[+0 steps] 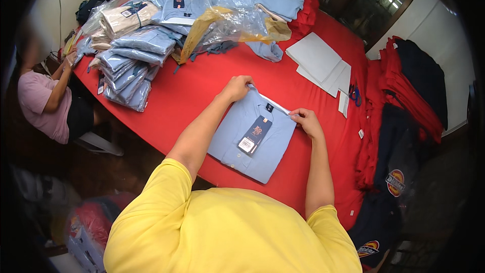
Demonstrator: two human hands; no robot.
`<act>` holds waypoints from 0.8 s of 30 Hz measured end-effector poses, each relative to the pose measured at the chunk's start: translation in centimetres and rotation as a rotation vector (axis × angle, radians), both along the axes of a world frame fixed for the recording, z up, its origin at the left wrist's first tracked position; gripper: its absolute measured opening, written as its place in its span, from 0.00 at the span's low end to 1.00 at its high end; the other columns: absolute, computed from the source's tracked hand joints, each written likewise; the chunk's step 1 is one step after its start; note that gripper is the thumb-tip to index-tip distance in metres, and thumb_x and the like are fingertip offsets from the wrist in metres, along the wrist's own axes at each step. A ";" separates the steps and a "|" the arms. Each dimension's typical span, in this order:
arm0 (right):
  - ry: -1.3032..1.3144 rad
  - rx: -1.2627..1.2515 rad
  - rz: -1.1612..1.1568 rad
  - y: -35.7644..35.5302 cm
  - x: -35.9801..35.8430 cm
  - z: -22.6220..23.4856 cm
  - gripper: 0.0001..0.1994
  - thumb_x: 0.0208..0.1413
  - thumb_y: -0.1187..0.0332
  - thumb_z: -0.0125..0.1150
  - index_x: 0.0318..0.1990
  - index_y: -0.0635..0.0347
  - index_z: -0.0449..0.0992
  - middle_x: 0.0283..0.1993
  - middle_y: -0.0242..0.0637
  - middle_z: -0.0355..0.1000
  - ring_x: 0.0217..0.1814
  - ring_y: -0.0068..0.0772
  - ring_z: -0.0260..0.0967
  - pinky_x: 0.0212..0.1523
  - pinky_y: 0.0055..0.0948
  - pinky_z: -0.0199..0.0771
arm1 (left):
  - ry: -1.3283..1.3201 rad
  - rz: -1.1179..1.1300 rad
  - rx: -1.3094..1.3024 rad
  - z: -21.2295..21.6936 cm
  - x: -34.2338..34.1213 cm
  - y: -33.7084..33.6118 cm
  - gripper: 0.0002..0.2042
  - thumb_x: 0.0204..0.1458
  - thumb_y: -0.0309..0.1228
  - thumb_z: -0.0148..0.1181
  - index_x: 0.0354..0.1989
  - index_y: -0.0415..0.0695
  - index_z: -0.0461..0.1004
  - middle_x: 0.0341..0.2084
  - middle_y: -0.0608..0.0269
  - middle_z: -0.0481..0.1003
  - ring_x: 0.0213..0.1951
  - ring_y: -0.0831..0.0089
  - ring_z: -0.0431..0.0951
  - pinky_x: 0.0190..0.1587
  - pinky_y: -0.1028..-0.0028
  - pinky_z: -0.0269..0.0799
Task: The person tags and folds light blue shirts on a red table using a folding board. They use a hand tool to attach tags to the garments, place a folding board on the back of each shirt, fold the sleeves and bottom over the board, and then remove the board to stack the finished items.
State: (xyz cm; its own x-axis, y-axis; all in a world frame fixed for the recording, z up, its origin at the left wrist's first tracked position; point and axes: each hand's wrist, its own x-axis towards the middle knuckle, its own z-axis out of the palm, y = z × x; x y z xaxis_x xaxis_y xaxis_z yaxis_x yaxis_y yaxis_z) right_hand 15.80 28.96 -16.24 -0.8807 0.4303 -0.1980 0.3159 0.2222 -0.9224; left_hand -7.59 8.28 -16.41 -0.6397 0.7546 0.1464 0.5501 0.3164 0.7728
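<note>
A folded light blue shirt (pixel 252 139) with a dark hang tag (pixel 255 134) lies on the red table (pixel 202 81) in front of me. My left hand (pixel 236 89) pinches the shirt's far left corner near the collar. My right hand (pixel 307 121) pinches its far right corner, where a white card edge shows under the collar. Both hands grip the shirt's top edge.
Stacks of folded light blue shirts (pixel 134 58) and clear plastic bags (pixel 232 20) crowd the far left of the table. White card sheets (pixel 318 60) lie at the far right. Red and navy garments (pixel 409 96) hang at the right. Another person (pixel 45 101) sits at the left.
</note>
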 end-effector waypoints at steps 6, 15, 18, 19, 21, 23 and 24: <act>0.136 0.237 0.072 -5.6 -6.8 -2.9 0.12 0.50 0.74 0.62 0.44 0.58 0.78 0.31 0.29 0.74 0.25 0.17 0.67 0.24 0.20 0.68 | 0.271 0.165 -0.317 2.8 -3.8 -4.8 0.14 0.46 0.20 0.50 0.39 0.43 0.79 0.37 0.42 0.77 0.44 0.50 0.78 0.48 0.57 0.72; 0.296 0.292 0.227 -20.6 -23.2 -2.7 0.13 0.49 0.71 0.65 0.43 0.61 0.77 0.32 0.47 0.76 0.36 0.36 0.76 0.38 0.34 0.76 | 0.735 0.683 -0.457 0.6 -13.6 -17.2 0.08 0.51 0.24 0.49 0.37 0.42 0.74 0.37 0.51 0.77 0.41 0.54 0.79 0.41 0.58 0.76; 0.168 0.054 0.328 -19.1 -23.7 -2.1 0.15 0.52 0.70 0.64 0.47 0.64 0.74 0.31 0.39 0.75 0.34 0.27 0.75 0.33 0.29 0.77 | 0.640 0.720 -0.486 -0.3 -13.3 -15.5 0.08 0.51 0.23 0.50 0.37 0.43 0.74 0.42 0.54 0.76 0.46 0.54 0.76 0.46 0.59 0.73; 0.140 -0.045 0.358 -18.7 -23.1 -1.4 0.16 0.53 0.70 0.64 0.49 0.64 0.73 0.31 0.37 0.74 0.34 0.25 0.74 0.32 0.27 0.77 | 0.569 0.742 -0.503 -0.4 -12.9 -15.4 0.08 0.51 0.24 0.50 0.38 0.42 0.74 0.43 0.54 0.76 0.47 0.54 0.75 0.48 0.59 0.72; 0.164 -0.138 0.329 -16.1 -22.0 -1.1 0.17 0.54 0.69 0.63 0.51 0.63 0.72 0.32 0.34 0.72 0.33 0.23 0.73 0.31 0.25 0.77 | 0.542 0.773 -0.486 0.3 -11.2 -13.9 0.09 0.50 0.25 0.51 0.39 0.42 0.75 0.44 0.55 0.76 0.50 0.53 0.74 0.52 0.58 0.69; 0.241 -0.085 0.236 -11.5 -21.5 -1.8 0.17 0.55 0.69 0.62 0.52 0.61 0.72 0.34 0.33 0.72 0.33 0.23 0.72 0.31 0.24 0.76 | 0.629 0.797 -0.426 1.3 -9.5 -11.7 0.10 0.50 0.26 0.52 0.40 0.43 0.76 0.46 0.56 0.75 0.52 0.53 0.72 0.55 0.57 0.66; 0.200 -0.074 0.191 -9.1 -21.0 -1.2 0.17 0.56 0.69 0.62 0.52 0.61 0.72 0.37 0.33 0.72 0.33 0.22 0.71 0.31 0.23 0.75 | 0.537 0.768 -0.467 2.4 -8.1 -10.6 0.12 0.50 0.28 0.55 0.42 0.42 0.77 0.50 0.57 0.74 0.56 0.53 0.69 0.58 0.59 0.62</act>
State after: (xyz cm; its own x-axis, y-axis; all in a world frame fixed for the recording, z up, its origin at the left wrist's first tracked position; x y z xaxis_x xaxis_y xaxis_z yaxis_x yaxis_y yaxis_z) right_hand -5.23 19.86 -17.43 -0.9692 0.2435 -0.0368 0.0849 0.1904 -0.9780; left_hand -15.72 -2.34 -13.98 -0.9081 0.2271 0.3517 0.3092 0.9303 0.1976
